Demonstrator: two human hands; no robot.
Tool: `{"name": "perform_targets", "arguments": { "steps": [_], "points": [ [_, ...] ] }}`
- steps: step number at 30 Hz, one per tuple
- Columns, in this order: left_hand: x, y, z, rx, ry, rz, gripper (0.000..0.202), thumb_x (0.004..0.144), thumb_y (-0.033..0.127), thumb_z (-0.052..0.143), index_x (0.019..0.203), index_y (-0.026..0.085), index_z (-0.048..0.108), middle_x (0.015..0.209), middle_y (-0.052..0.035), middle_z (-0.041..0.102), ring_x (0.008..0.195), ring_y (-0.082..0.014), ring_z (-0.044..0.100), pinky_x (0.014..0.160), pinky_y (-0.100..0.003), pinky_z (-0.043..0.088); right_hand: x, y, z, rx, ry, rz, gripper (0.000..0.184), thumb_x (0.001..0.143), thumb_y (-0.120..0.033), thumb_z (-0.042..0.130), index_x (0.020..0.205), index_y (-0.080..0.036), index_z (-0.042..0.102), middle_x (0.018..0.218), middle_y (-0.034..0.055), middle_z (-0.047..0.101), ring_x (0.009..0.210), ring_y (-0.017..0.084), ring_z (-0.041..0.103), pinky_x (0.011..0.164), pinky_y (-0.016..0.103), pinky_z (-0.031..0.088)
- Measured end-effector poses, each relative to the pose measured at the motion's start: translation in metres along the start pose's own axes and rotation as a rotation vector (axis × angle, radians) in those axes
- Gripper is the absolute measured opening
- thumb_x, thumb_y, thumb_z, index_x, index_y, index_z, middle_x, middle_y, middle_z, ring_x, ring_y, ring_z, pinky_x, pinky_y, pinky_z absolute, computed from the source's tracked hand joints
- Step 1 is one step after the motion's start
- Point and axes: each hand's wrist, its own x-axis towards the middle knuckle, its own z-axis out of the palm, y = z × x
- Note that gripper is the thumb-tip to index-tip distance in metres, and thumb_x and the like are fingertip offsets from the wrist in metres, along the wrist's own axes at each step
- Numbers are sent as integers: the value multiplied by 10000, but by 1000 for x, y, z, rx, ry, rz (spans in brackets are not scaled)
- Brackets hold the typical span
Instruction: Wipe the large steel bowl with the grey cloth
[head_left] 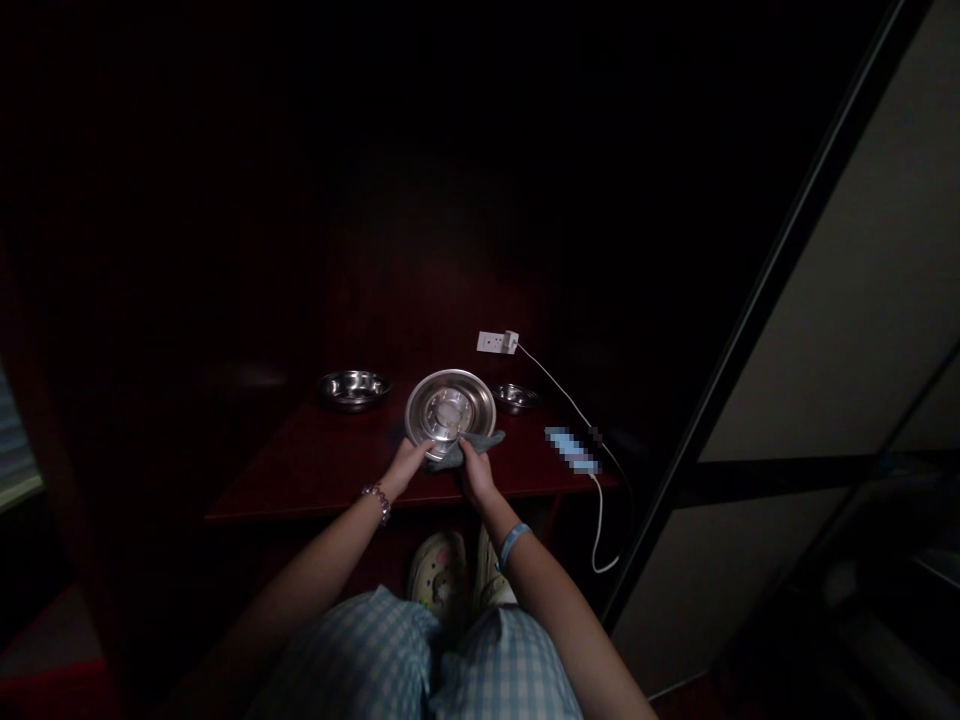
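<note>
Bowl (450, 408) of shiny round metal, crumpled grey cloth (450, 458) at its rim

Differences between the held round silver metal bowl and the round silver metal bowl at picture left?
Held bowl is tilted, inside facing the camera; left bowl sits upright on the dark red tabletop. Left hand grips held bowl; no hand touches left bowl. Both: shiny, round metal.

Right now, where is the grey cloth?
In the head view, the grey cloth is just below centre, in the right hand, against the near side of the large silver metal bowl.
</note>
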Motion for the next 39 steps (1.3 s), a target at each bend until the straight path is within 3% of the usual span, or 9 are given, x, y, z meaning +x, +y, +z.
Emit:
{"name": "perform_targets", "arguments": {
  "steps": [6, 11, 14, 20, 25, 30, 39],
  "points": [
    [8, -5, -7, -49, 160, -43, 220, 676, 223, 689, 882, 151, 669, 899, -80, 738, 908, -236, 682, 899, -372, 487, 3, 4, -2, -20, -33, -4, 272, 682, -332, 661, 900, -171, 669, 923, 57, 755, 910, 213, 692, 893, 343, 511],
    [4, 0, -5, -102, 60, 89, 367, 744, 322, 700, 1082, 190, 647, 1183, -95, 692, 1108, -226, 628, 977, -322, 448, 4, 4, -3, 2, 7, 8, 247, 678, -315, 644, 882, -175, 655, 930, 53, 751, 921, 211, 691, 892, 335, 512],
    [3, 2, -5, -88, -5, 102, 454, 744, 346, 724, 1164, 212, 615, 1275, -84, 648, 1184, -233, 586, 1002, -315, 427, 1, 0, -2, 60, 20, 28, 255, 670, -303, 655, 894, -182, 641, 957, 52, 746, 931, 209, 685, 885, 323, 514],
    [12, -2, -10, -93, 132, -13, 552, 895, 603, 392, 1217, 208, 604, 1318, -108, 616, 1225, -260, 551, 974, -383, 444, -2, -8, -1, 121, 77, 87, 232, 679, -289, 647, 885, -185, 620, 834, 36, 738, 794, 199, 681, 748, 302, 539],
    [15, -12, -9, -81, 38, 57, 516, 831, 567, 550, 1146, 172, 652, 1352, -114, 597, 1279, -248, 506, 1057, -342, 372, -6, -11, 1, 147, 68, 130, 196, 643, -232, 646, 828, -184, 603, 714, -1, 710, 686, 172, 657, 645, 256, 517],
    [14, -14, -9, -150, 10, 31, 562, 803, 626, 557, 1123, 181, 680, 1288, -104, 646, 1228, -253, 554, 1044, -344, 391, -11, -17, 3, 129, 80, 164, 182, 632, -228, 649, 799, -191, 586, 641, -21, 682, 590, 151, 624, 532, 224, 463],
    [13, -11, -9, -145, 14, -25, 680, 722, 713, 583, 1076, 142, 696, 1207, -144, 685, 1129, -268, 615, 982, -363, 435, -12, -19, 4, 115, 87, 171, 179, 623, -239, 628, 782, -193, 561, 605, -35, 668, 557, 153, 623, 553, 245, 481]
  ]
}}
